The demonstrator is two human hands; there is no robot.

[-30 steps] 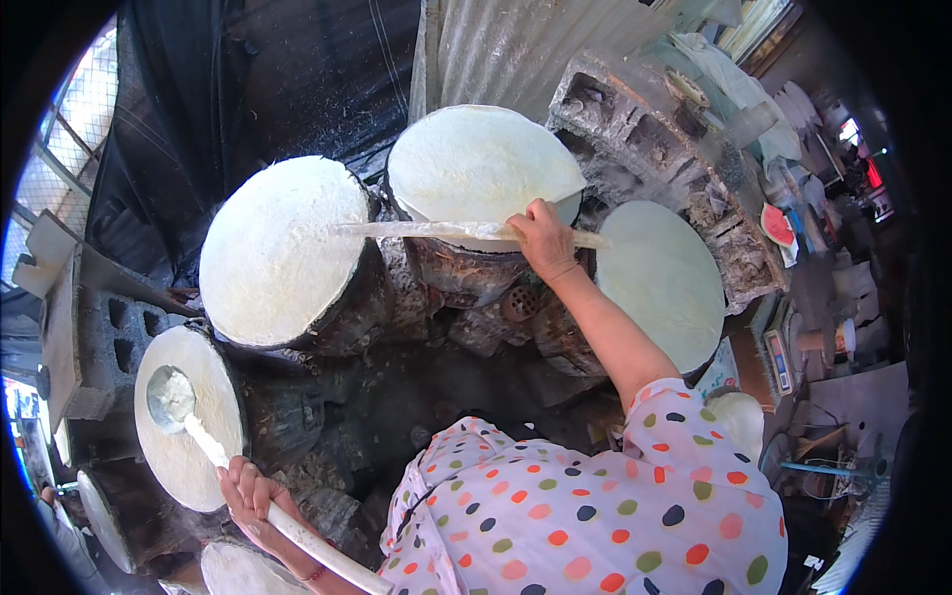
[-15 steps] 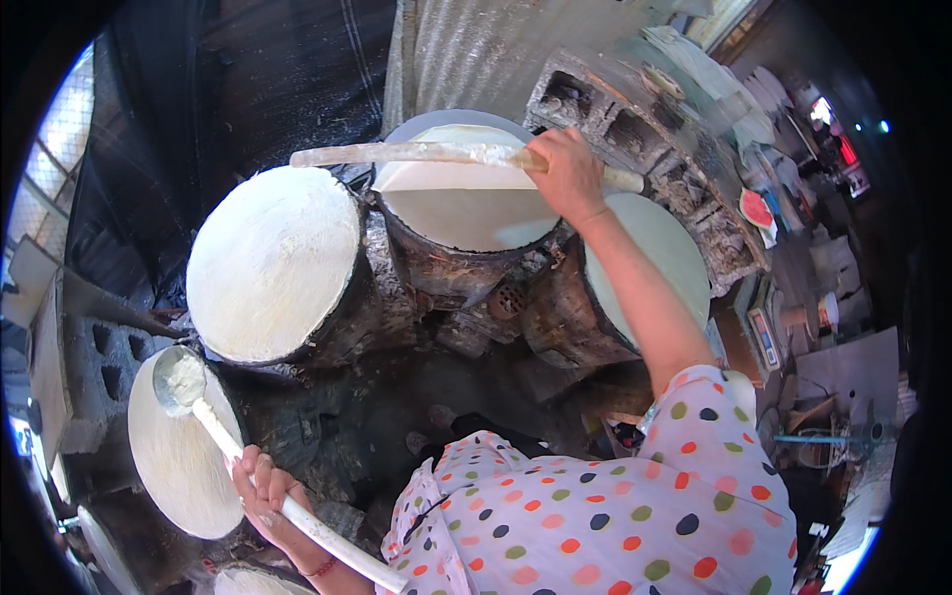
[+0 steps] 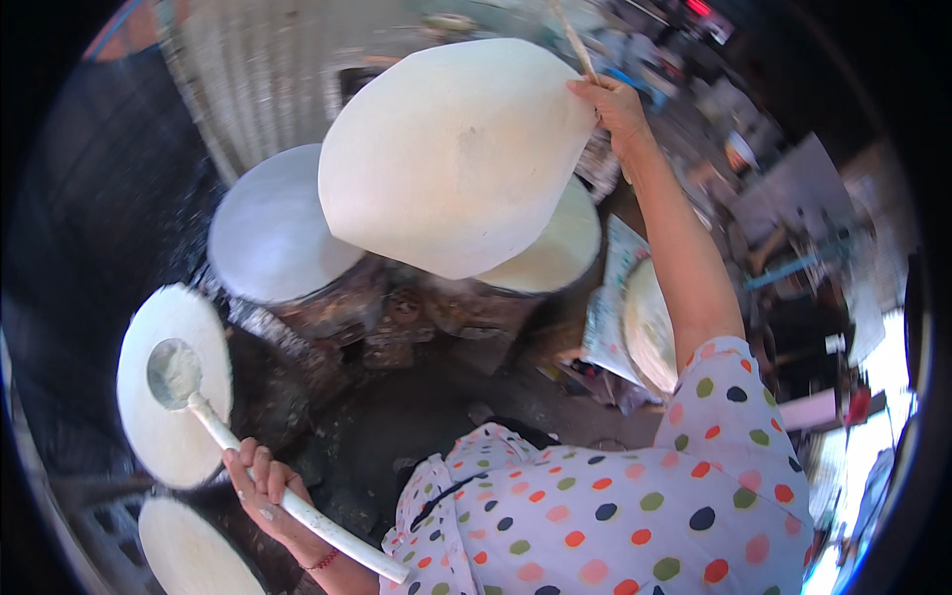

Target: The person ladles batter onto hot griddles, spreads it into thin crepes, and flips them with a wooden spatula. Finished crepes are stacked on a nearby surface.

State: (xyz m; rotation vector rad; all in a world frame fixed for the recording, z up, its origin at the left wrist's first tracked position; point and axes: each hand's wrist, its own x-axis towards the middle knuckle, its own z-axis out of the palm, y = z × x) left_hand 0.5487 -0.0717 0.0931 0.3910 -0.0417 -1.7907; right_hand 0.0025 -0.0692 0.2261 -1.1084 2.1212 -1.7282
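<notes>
My left hand (image 3: pixel 266 491) is closed round the long white handle of a ladle (image 3: pixel 176 375). The ladle's round bowl holds pale, thick batter and appears over a round white cooking plate (image 3: pixel 149 426) at the left. Raised at the upper right, my right hand (image 3: pixel 620 114) grips a thin wooden stick (image 3: pixel 572 38). Its thumb and fingers are also at the edge of a large, thin, cream-coloured pancake sheet (image 3: pixel 456 159). The sheet spreads leftward from that hand above the round cookers and hides part of them.
A greyish round cooking plate (image 3: pixel 283 223) lies left of the sheet, and a cream one (image 3: pixel 555 243) is partly beneath it. Another pale plate (image 3: pixel 193 555) is at lower left. A stack of round pale sheets (image 3: pixel 652 332) lies right, by my arm. Corrugated metal (image 3: pixel 238 79) stands behind.
The pancake sheet has come up off the middle cooker with my right hand and the stick, moving right. The whole view has turned rightward. My left hand keeps hold of the ladle.
</notes>
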